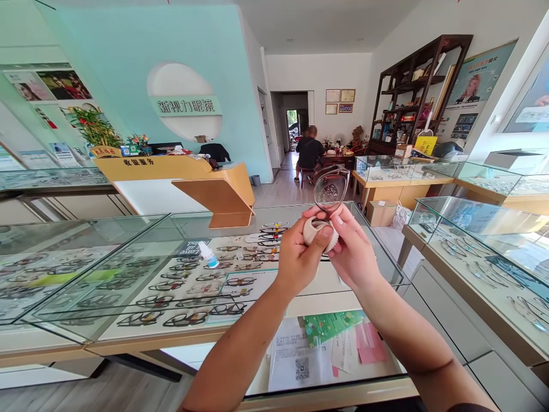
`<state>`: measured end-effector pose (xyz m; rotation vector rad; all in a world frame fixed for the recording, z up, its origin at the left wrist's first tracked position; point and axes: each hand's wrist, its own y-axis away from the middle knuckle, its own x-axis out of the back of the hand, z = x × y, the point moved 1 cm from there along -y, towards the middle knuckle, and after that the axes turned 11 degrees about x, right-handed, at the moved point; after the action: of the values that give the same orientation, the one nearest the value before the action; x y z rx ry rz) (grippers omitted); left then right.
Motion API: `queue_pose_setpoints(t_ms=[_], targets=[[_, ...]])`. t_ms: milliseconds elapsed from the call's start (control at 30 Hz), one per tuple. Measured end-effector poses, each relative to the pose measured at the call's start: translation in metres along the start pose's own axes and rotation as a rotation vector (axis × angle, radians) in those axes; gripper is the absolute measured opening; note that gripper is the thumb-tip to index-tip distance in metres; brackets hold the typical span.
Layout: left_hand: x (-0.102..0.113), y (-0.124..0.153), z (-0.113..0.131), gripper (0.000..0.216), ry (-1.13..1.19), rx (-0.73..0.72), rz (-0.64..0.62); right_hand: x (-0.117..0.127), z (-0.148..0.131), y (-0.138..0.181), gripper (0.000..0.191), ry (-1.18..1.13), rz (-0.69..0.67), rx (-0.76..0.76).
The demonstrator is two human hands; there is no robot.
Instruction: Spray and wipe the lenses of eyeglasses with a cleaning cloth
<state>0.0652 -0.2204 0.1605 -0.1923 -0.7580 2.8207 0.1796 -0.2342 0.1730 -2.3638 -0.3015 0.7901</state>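
Observation:
A pair of eyeglasses (316, 190) is held up over the glass counter, turned so that one lens stands above my fingers. Droplets spot that upper lens. The lower lens sits between my hands, wrapped in a whitish cloth (309, 229). My left hand (299, 254) is closed, its thumb pressing the cloth against this lens. Closed as well, my right hand (355, 252) grips the eyeglasses from the other side and touches the cloth; some of its fingers are hidden. A small white bottle with a blue label (209, 255) stands on the counter to the left.
The glass display counter (180, 220) holds rows of eyeglasses. Under its near part lie printed papers (295, 352) and a green card (328, 327). More display cases (493, 263) stand at right. A wooden reception desk (231, 189) and a seated person (309, 150) are farther back.

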Motion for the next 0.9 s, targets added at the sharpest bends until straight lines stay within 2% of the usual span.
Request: queue_pose_setpoints(t_ms=[167,300,367,433,567,633,900], targets=[[0.005,-0.003,0.001,0.052,-0.022,0.034,0.006,0.009,0.0,-0.002,0.028,0.099,-0.052,0.038],[0.018,-0.009,0.007,0.061,-0.113,0.136,-0.127,0.019,-0.002,-0.009,0.026,0.144,-0.05,0.123],[0.025,-0.01,0.008,0.063,-0.131,0.198,-0.157,0.024,-0.006,-0.012,0.028,0.142,-0.053,0.119],[0.033,-0.011,0.007,0.063,-0.111,0.259,-0.106,0.028,-0.01,-0.014,0.029,0.158,-0.073,0.086],[0.048,-0.014,-0.001,0.064,-0.072,0.317,0.139,0.033,-0.016,-0.015,0.026,0.214,-0.199,0.009],[0.053,-0.015,-0.004,0.065,-0.073,0.315,0.219,0.034,-0.014,-0.016,0.024,0.23,-0.266,-0.04],[0.061,-0.02,-0.006,0.063,-0.106,0.271,0.202,0.039,0.004,-0.022,0.034,0.307,-0.278,-0.187]])
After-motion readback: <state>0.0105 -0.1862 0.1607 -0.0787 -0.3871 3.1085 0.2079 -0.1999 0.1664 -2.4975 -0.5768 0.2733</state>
